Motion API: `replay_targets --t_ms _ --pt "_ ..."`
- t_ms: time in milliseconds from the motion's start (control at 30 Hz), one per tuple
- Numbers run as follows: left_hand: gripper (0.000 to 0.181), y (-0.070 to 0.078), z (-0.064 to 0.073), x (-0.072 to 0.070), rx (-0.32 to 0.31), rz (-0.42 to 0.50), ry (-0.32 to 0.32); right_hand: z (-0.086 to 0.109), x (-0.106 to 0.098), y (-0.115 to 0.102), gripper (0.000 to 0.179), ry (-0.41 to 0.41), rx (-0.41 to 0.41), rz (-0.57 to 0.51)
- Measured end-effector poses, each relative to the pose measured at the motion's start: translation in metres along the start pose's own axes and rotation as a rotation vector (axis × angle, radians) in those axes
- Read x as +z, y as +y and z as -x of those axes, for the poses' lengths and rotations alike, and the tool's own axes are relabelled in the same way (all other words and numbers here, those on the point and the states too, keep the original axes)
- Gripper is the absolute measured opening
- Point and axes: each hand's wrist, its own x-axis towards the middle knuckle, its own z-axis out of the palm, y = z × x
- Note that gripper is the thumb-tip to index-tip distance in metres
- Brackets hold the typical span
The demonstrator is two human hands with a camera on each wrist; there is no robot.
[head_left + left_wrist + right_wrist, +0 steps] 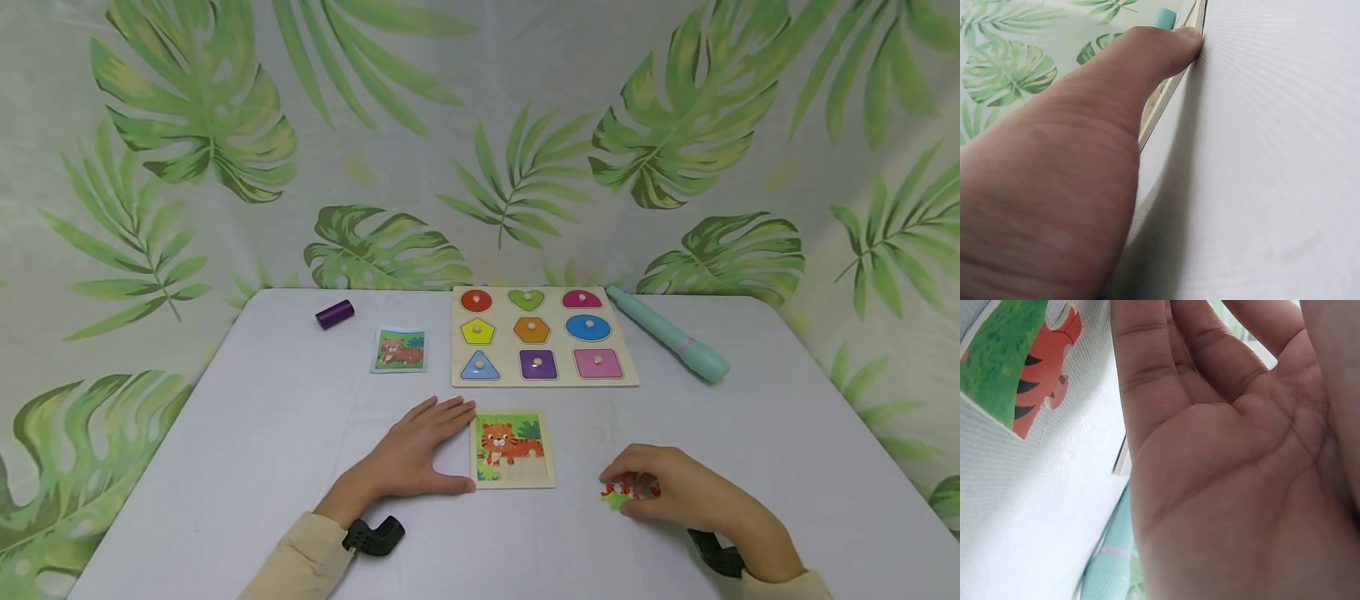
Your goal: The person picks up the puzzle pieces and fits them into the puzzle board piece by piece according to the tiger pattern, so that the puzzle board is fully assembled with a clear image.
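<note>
A small wooden tray puzzle (549,450) with a tiger picture lies on the table, bare wood showing at its lower right. The left hand (423,454) rests at its left side, fingers extended at the upper corner and thumb against the lower edge; the left wrist view shows the thumb (1166,53) by the frame. Over loose jigsaw pieces (617,498) right of the tray, the right hand (675,483) has bent fingers and thumb around one green-and-red piece; whether it pinches it cannot be told. Another piece (1038,369), green and striped orange, lies flat beside that hand.
A shape-peg board (502,350) lies behind the tray puzzle, with a mint-green tube-shaped object (667,331) at its right. A tiger picture card (401,350) and a purple cylinder (334,314) lie at the back left. A leaf-print cloth hangs behind the white table.
</note>
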Motion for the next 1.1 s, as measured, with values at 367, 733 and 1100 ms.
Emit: replay_targets --t_ms 367,733,1100 --pt "0.1 0.0015 0.0 -0.001 -0.008 -0.006 -0.004 -0.0003 -0.0014 -0.0026 0.029 -0.029 0.058 -0.026" --pt "0.099 0.0034 0.0005 -0.0027 -0.015 0.009 -0.006 -0.0006 -0.0011 -0.003 0.026 -0.012 0.027 -0.012" --pt "0.1 0.0025 0.0002 -0.0011 -0.014 0.003 -0.005 -0.0017 0.0013 -0.0018 0.024 0.002 0.021 -0.009"
